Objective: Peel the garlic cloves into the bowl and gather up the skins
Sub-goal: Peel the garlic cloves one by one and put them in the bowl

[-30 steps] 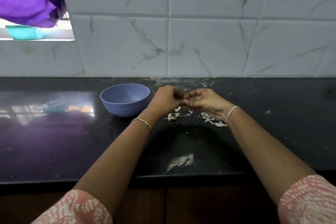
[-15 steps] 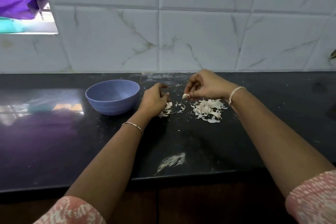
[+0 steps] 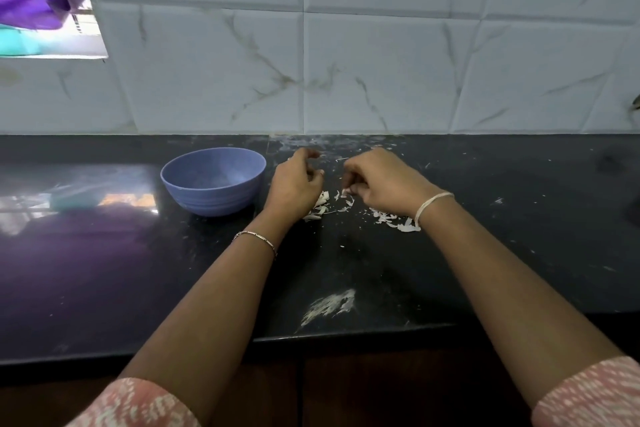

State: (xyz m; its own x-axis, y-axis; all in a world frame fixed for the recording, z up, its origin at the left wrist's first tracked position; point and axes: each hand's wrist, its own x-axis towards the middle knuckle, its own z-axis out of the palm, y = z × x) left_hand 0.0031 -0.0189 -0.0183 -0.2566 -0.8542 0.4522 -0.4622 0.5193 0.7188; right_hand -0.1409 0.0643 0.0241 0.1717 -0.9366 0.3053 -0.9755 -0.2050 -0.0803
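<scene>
1. The right hand (image 3: 381,184) keeps a narrow grip, its fingertips (image 3: 357,184) pinching a small white piece (image 3: 346,192); clove or skin, it is unclear; the left hand (image 3: 296,184) is curled, and whether its grip holds anything cannot be told.
2. The skins (image 3: 320,203) lie scattered on the counter (image 3: 485,253) under both hands; they look papery and near weightless; better swept into a heap than picked singly.
3. The bowl (image 3: 214,198) stands just left of the left hand.

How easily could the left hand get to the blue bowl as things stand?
Probably yes, easily: the blue bowl stands on the counter just to the left of the left hand, and nothing lies in the narrow gap between them.
</scene>
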